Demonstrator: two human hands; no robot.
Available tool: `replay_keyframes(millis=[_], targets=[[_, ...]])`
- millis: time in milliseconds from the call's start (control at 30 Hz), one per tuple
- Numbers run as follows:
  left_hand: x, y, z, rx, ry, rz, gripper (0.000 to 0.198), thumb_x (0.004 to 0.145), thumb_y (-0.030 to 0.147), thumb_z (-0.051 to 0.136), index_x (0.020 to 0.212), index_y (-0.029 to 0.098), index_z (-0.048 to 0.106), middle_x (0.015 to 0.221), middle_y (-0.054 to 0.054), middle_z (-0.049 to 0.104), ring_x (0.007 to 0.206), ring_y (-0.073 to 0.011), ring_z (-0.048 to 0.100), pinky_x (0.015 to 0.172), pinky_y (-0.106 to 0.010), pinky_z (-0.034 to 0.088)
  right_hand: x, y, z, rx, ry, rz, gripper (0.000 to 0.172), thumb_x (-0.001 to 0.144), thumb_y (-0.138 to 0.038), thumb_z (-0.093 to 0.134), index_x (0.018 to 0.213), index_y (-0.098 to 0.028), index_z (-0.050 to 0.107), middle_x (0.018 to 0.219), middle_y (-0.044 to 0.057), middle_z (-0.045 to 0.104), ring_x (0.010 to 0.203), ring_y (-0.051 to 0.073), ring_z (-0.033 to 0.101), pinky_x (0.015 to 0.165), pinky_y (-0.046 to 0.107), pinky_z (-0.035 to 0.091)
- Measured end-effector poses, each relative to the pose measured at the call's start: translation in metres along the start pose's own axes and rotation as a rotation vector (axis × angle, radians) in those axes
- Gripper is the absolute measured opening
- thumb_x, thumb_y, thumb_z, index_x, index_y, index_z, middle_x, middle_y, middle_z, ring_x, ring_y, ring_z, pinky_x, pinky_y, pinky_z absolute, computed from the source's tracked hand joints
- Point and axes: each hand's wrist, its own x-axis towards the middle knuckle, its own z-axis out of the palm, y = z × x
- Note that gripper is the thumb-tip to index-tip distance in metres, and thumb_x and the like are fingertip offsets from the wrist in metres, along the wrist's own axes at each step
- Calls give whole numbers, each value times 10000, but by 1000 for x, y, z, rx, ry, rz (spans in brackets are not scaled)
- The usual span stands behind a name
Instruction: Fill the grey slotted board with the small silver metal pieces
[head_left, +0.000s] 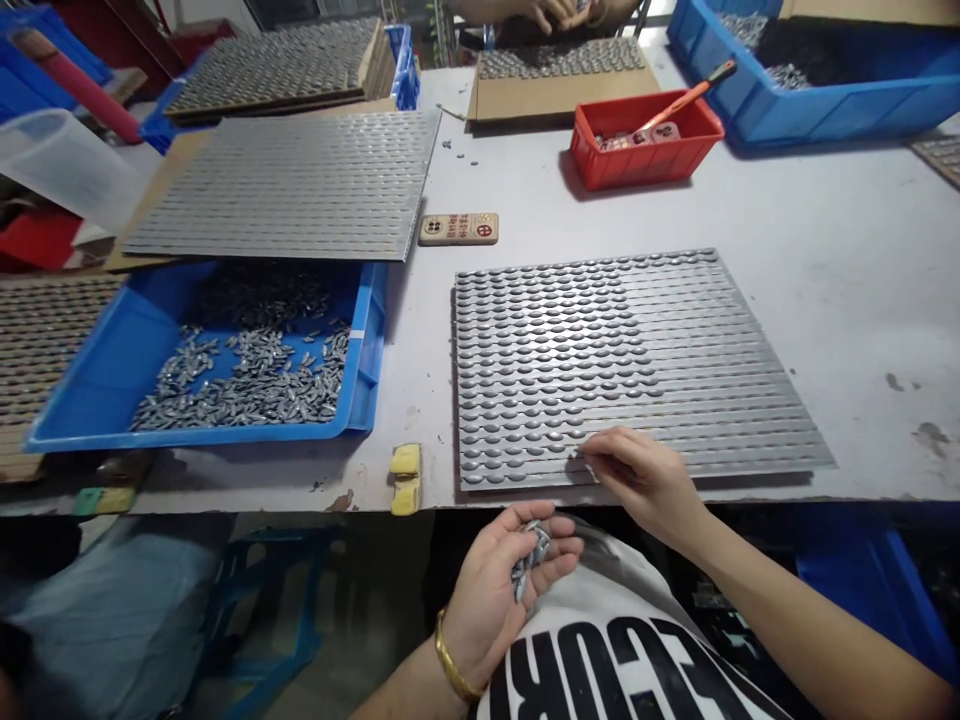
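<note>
Your left grip [499,610] cups small grey metal pellets [529,560] in a loose hollow; your right grip [637,480], pinched narrow, rests at the front rows of the ridged grey metal sheet [750,400] (a light touch suits it).

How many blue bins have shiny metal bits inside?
2: one blue bin at the table's left, near the person, and another blue bin at the far right. A third blue bin under stacked plates may hide more.
</note>
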Motion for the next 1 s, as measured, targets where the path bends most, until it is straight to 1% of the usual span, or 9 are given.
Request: replay_keyframes(millis=[67,167,367,433,533,633,733,900,1000], targets=[[1,2,4,21,-11,-25,252,833,124,547,1078,84,590,1042,-178,678,947,-262,672,875,-370,504,1,3,5,-41,-2,-34,165,906,-143,496,998,-223,607,876,46,630,810,164,603,686,283,493],[2,3,8,53,-13,-31,257,841,167,571,1083,81,590,1053,-188,678,918,-259,680,835,-353,514,1,6,8,-149,38,-74,162,898,-134,509,990,-219,611,880,50,631,819,163,599,696,282,498],[3,3,9,45,-16,-32,306,866,258,560,1094,58,603,919,-163,696,749,-210,688,708,-301,522,2,9,9,-258,41,-106,148,897,-124,503,951,-199,619,881,50,632,819,151,597,696,258,491],[3,3,9,19,-17,-21,323,880,269,526,1104,47,596,916,-173,695,755,-225,689,714,-320,524,2,8,10,-284,41,-120,150,897,-124,501,938,-195,627,878,50,630,821,151,593,701,256,486],[2,3,10,8,-16,-12,292,871,228,516,1102,60,577,954,-184,695,798,-247,692,746,-347,524,2,7,11,-353,34,-143,156,889,-129,501,901,-191,644,874,55,628,823,157,590,702,258,482],[2,3,9,39,-9,-15,217,858,212,535,1039,96,559,969,-183,699,814,-250,692,741,-339,522,1,8,9,-401,21,-153,169,885,-128,489,884,-191,645,904,65,626,815,157,586,687,257,481],[3,2,9,69,-32,-22,181,856,215,536,989,94,564,944,-181,701,776,-234,691,712,-322,523,3,7,7,-390,1,-159,191,886,-126,473,927,-199,644,912,66,623,801,153,589,680,255,481],[3,2,11,79,-53,-41,295,858,223,549,1112,74,566,944,-172,698,741,-212,687,706,-315,524,5,5,6,-396,-9,-147,190,893,-123,474,943,-190,644,893,65,623,802,152,600,692,254,483],[3,2,12,65,-38,-9,302,886,269,522,1114,76,564,979,-183,694,779,-223,693,741,-328,524,4,6,6,-408,-25,-142,182,899,-120,474,921,-184,642,899,68,623,803,156,602,692,260,489]])
